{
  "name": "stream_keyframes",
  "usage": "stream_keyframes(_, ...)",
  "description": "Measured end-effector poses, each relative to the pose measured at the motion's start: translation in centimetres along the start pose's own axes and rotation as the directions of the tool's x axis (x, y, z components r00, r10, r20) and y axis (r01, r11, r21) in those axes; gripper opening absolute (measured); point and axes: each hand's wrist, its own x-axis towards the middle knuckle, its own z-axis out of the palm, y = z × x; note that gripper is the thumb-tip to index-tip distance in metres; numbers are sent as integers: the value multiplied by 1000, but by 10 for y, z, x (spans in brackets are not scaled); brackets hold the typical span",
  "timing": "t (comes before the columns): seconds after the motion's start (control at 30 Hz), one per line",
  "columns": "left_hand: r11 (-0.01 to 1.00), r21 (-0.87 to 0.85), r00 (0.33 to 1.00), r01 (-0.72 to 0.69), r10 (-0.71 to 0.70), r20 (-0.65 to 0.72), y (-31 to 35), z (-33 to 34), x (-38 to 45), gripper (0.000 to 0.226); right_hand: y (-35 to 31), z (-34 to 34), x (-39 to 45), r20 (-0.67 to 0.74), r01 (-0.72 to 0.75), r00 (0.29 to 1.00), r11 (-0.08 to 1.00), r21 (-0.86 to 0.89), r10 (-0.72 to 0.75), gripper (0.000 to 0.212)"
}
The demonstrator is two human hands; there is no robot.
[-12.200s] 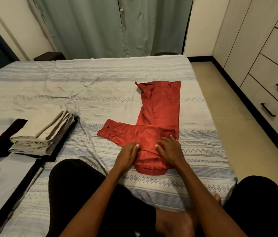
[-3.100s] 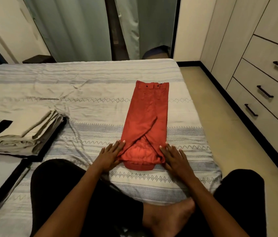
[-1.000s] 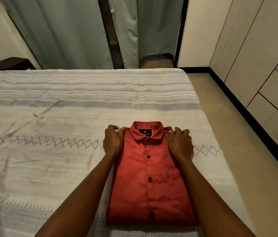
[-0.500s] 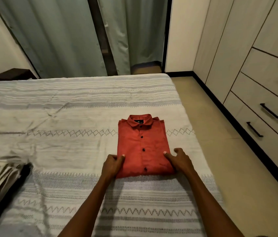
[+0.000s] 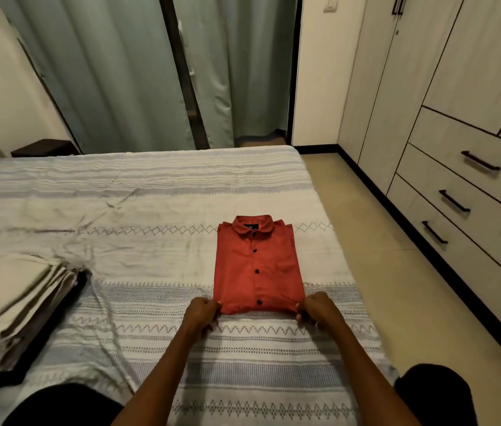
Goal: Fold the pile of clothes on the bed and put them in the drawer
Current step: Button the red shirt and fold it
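The red shirt (image 5: 255, 265) lies folded, collar away from the person, on the bed (image 5: 150, 210) right of the beige folded stack (image 5: 18, 305). The left hand (image 5: 201, 312) and right hand (image 5: 317, 310) have their fingers clamped on the shirt's two near corners. To finish well, I would lift both corners level and evenly, keeping the folds from slipping.

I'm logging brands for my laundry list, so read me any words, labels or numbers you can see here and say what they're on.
Nothing here can be read.
Neck label inside the collar of the red shirt: a small black tag with a pale mark, too small and blurred to read.
Drawers, curtains and bedspread: no text, only woven patterns.
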Motion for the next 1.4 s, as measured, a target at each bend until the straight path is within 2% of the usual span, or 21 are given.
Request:
stream_keyframes(0.2,1000,-3,995,20,-19,94,-33,-2,-68,27,47,8,-46,40,-18,999,998,-65,20,17)
stream_keyframes(0.3,999,16,986,48,-50,158,-51,-4,-87,22,66,6,-63,150,-15,988,984,-177,42,18)
stream_keyframes(0.37,993,115,985,37,-55,162,-60,-6,-93,20,70,5,-70,163,-28,983,947,-320,84,25)
stream_keyframes(0.4,972,234,994,-1,-25,109,-60,-6,-94,21,68,4,-73,107,-31,991,906,-422,84,31)
stream_keyframes(0.47,878,466,986,-105,151,-62,-51,-2,-93,38,55,4,-77,-96,-28,995,798,-602,-37,40)
stream_keyframes(0.5,843,506,956,-181,271,-111,-42,3,-93,47,43,8,-78,-173,2,975,782,-624,-140,41)
stream_keyframes(0.53,817,505,916,-278,383,-117,-29,11,-93,49,31,13,-77,-235,76,934,794,-603,-268,41)
stream_keyframes(0.6,739,495,825,-457,561,-75,-1,28,-87,45,5,33,-68,-301,349,779,780,-519,-549,38)
stream_keyframes(0.63,697,508,790,-506,611,-52,9,37,-79,43,-4,45,-62,-287,452,708,726,-518,-646,39)
stream_keyframes(0.67,662,530,769,-530,638,-28,17,46,-70,44,-9,56,-52,-231,503,681,673,-543,-695,42)
stream_keyframes(0.7,639,557,768,-530,640,-5,18,54,-60,47,-8,67,-41,-156,517,695,639,-570,-702,48)
stream_keyframes(0.73,619,595,783,-513,622,29,14,61,-50,52,-3,78,-32,-78,500,742,628,-597,-666,53)
stream_keyframes(0.8,541,700,826,-466,549,125,-10,69,-36,75,14,92,-18,25,455,815,612,-646,-579,64)
stream_keyframes(0.87,476,761,845,-441,506,173,-35,73,-26,95,27,99,-11,42,466,815,610,-641,-578,79)
stream_keyframes(0.9,466,770,841,-435,516,163,-40,74,-24,97,30,99,-7,30,472,807,614,-632,-590,83)
stream_keyframes(1.0,477,764,827,-434,548,127,-32,74,-24,82,27,98,-1,-49,454,797,651,-608,-602,82)
stream_keyframes(1.07,484,754,800,-444,592,91,-24,72,-19,74,24,95,7,-134,420,766,648,-635,-628,76)
stream_keyframes(1.13,461,754,778,-468,620,104,-17,72,-9,71,20,91,15,-131,428,749,625,-653,-650,74)
stream_keyframes(1.2,463,753,792,-468,597,125,-9,72,6,76,15,87,27,-99,423,767,617,-664,-633,77)
stream_keyframes(1.3,499,770,858,-397,501,118,-5,67,28,72,8,82,44,-108,369,798,623,-689,-592,87)
stream_keyframes(1.4,488,793,862,-365,499,90,-10,63,37,69,5,79,56,-139,304,848,684,-664,-512,84)
